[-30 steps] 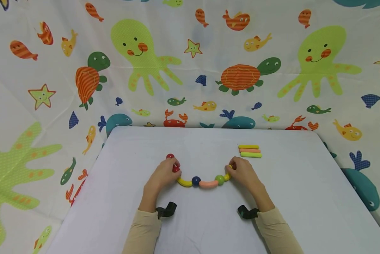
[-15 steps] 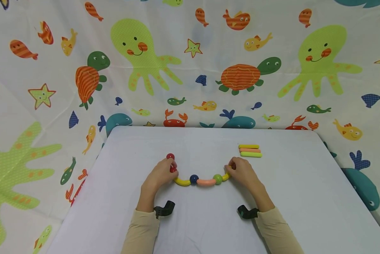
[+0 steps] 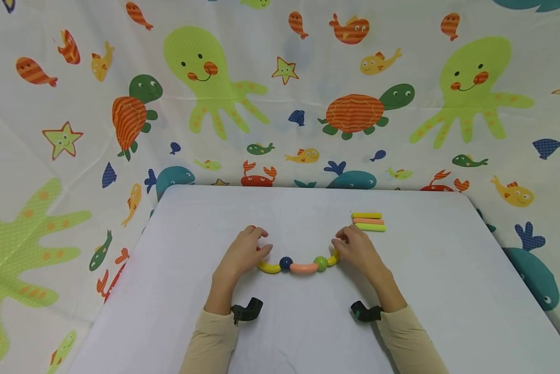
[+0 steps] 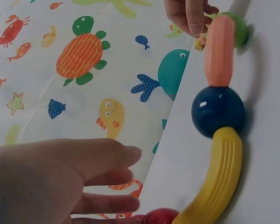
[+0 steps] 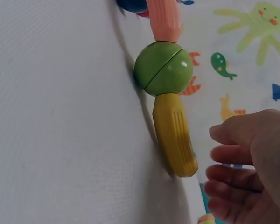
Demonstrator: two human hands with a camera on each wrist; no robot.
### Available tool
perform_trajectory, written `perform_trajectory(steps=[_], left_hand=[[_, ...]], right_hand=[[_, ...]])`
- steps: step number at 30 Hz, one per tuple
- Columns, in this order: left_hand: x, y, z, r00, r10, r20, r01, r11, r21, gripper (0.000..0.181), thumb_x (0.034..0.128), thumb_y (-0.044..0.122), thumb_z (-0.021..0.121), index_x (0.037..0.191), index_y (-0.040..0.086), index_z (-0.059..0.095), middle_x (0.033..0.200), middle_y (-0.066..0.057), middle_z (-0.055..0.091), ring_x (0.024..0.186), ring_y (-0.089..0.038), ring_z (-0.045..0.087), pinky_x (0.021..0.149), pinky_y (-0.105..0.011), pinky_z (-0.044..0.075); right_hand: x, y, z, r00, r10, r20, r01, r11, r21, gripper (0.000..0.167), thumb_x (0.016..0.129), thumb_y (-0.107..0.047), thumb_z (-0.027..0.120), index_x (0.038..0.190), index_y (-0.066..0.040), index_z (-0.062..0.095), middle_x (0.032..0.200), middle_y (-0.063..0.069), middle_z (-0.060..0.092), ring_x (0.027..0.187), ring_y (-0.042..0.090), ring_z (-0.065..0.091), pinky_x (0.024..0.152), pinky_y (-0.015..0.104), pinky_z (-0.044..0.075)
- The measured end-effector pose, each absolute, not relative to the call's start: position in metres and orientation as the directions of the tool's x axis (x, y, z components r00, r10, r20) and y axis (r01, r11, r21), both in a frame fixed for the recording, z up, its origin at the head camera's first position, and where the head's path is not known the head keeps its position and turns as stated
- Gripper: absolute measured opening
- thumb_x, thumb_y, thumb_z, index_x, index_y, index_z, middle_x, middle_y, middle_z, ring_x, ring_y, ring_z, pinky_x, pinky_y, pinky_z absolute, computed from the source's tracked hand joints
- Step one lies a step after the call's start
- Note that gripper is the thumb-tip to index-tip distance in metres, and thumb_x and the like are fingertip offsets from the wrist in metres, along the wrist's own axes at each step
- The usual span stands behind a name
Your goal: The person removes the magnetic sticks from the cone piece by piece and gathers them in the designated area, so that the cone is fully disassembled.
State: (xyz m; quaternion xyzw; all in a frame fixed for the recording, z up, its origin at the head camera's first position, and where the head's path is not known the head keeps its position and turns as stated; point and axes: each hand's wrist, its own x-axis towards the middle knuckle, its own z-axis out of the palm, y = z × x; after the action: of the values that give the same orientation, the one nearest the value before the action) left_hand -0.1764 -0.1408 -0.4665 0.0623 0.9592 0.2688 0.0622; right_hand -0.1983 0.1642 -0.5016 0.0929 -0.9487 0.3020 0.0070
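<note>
A chain of pieces lies curved on the white table: a yellow curved piece, a dark blue ball, a pink piece, a green ball and another yellow piece. Red balls sit at the chain's left end, mostly hidden behind the hand in the head view. My left hand is beside that end, thumb and fingers apart, gripping nothing. Beside the right-hand yellow piece, my right hand has its fingers loosely bent; the right wrist view shows a gap between them and the piece.
Three sticks, yellow, orange and lime green, lie side by side behind my right hand. A cloth printed with sea animals hangs along the table's far edge.
The chain first shifted slightly left. Since then my left hand has let go of the red part and spread its fingers, and my right hand has come off the yellow end.
</note>
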Motion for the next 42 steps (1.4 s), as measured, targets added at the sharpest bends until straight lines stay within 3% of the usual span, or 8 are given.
perform_trajectory(steps=[7, 22, 31, 42], left_hand=[[-0.175, -0.127, -0.466, -0.984, 0.180, 0.015, 0.161, 0.836, 0.524, 0.036, 0.0967, 0.032, 0.065, 0.126, 0.011, 0.065, 0.128, -0.010, 0.061, 0.120, -0.025, 0.057, 0.105, -0.042, 0.050], [-0.171, -0.091, -0.474, -0.930, 0.365, 0.053, 0.333, 0.769, 0.546, 0.043, 0.0970, 0.036, 0.064, 0.134, 0.014, 0.063, 0.131, -0.004, 0.063, 0.125, -0.023, 0.058, 0.106, -0.042, 0.050], [-0.165, -0.067, -0.490, -0.872, 0.476, 0.113, 0.461, 0.724, 0.513, 0.041, 0.0963, 0.034, 0.064, 0.130, 0.011, 0.065, 0.124, -0.005, 0.065, 0.117, -0.021, 0.062, 0.103, -0.037, 0.052], [-0.158, -0.047, -0.507, -0.845, 0.503, 0.181, 0.519, 0.693, 0.500, 0.034, 0.0980, 0.025, 0.062, 0.127, 0.007, 0.066, 0.122, -0.004, 0.066, 0.112, -0.017, 0.062, 0.096, -0.029, 0.054]], right_hand=[[-0.197, 0.163, -0.498, -0.960, -0.243, 0.139, -0.279, 0.783, -0.556, 0.021, 0.092, -0.019, 0.070, 0.108, -0.006, 0.069, 0.104, 0.007, 0.064, 0.098, 0.022, 0.059, 0.090, 0.042, 0.056], [-0.190, 0.164, -0.498, -0.887, -0.419, 0.194, -0.455, 0.722, -0.521, 0.020, 0.088, -0.011, 0.069, 0.108, -0.008, 0.069, 0.108, 0.002, 0.066, 0.105, 0.021, 0.061, 0.096, 0.045, 0.054], [-0.184, 0.166, -0.500, -0.863, -0.485, 0.140, -0.478, 0.697, -0.535, 0.024, 0.084, -0.003, 0.067, 0.106, -0.010, 0.070, 0.112, 0.001, 0.065, 0.103, 0.018, 0.056, 0.097, 0.045, 0.052], [-0.184, 0.168, -0.503, -0.841, -0.534, 0.081, -0.490, 0.691, -0.531, 0.024, 0.081, 0.000, 0.068, 0.102, -0.010, 0.071, 0.109, 0.000, 0.065, 0.104, 0.017, 0.058, 0.095, 0.043, 0.052]])
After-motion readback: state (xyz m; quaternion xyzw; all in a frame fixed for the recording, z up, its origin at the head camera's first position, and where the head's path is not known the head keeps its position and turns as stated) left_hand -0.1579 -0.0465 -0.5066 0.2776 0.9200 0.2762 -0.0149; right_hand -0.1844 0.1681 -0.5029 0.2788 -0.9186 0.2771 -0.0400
